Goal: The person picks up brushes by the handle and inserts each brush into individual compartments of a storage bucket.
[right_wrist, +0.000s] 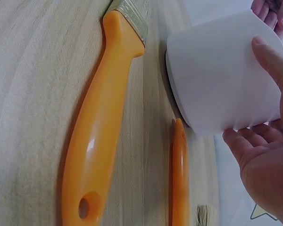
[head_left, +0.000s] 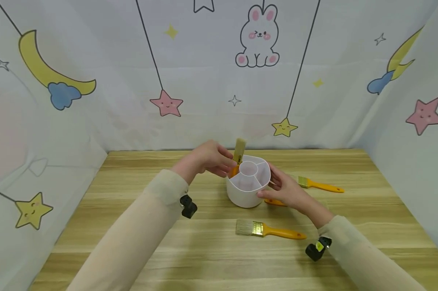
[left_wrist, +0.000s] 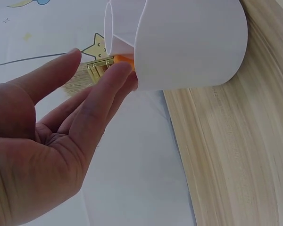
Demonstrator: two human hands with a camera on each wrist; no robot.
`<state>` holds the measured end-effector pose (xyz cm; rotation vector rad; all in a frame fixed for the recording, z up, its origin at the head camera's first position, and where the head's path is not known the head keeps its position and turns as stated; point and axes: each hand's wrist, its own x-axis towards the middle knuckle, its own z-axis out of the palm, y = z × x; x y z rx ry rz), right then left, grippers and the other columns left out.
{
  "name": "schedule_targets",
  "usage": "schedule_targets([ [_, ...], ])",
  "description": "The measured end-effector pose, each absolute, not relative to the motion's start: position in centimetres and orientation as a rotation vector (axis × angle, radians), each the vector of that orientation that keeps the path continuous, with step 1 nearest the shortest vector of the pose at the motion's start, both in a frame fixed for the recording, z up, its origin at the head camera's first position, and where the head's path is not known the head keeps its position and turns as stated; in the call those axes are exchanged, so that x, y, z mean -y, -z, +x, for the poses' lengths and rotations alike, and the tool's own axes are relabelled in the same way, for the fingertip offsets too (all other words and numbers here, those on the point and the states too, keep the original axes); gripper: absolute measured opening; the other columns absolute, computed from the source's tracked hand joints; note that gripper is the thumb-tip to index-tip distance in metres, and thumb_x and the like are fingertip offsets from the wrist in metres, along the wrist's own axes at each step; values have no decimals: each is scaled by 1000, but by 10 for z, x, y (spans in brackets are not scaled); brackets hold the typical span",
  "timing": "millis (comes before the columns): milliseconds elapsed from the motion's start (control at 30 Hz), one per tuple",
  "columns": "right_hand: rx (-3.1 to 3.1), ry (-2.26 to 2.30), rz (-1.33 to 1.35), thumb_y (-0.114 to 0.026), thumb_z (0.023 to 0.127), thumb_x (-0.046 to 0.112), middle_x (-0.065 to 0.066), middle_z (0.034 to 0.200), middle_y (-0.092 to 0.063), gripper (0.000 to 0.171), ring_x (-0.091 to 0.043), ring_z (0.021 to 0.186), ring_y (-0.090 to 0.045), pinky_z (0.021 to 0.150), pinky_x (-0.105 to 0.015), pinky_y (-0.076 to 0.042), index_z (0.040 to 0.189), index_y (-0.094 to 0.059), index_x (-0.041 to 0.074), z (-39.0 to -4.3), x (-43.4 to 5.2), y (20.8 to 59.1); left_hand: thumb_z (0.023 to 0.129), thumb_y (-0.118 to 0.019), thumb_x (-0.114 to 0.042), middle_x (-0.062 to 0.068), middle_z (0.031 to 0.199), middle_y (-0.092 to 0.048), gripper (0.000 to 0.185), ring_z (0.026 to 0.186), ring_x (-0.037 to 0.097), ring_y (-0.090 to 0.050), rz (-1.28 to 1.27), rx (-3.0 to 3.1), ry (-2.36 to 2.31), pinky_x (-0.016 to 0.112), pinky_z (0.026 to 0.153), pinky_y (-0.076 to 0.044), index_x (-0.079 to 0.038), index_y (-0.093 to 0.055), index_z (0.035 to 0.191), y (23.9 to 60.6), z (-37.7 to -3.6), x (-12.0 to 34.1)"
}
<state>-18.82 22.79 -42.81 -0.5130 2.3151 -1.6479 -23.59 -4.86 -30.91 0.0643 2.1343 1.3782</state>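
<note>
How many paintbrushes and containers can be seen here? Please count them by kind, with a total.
White round divided container: 1
Orange-handled, pale-bristled flat paintbrushes: 4 (3 on the wooden table, 1 in the container)
Total: 5

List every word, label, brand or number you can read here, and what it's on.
No text is legible.
Front brush, on its metal band: marks too small to read.
Brush in the white holder: dark marks, too blurred to read.
White holder and backdrop: no lettering visible; the backdrop shows drawings.
</note>
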Motion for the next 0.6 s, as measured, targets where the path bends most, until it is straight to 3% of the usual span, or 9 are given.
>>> schedule_targets([
  [600,-2328,1632,-514,-86,94,16,-19,175,-26,105,-42,159,-30,122,-51,-36,172,-17,9,-192,-230,433,97,-82,-15,20,140,-67,54,127,38,-68,126,-2225,-1385,40,87,-67,1,-63,145,310,-231,67],
])
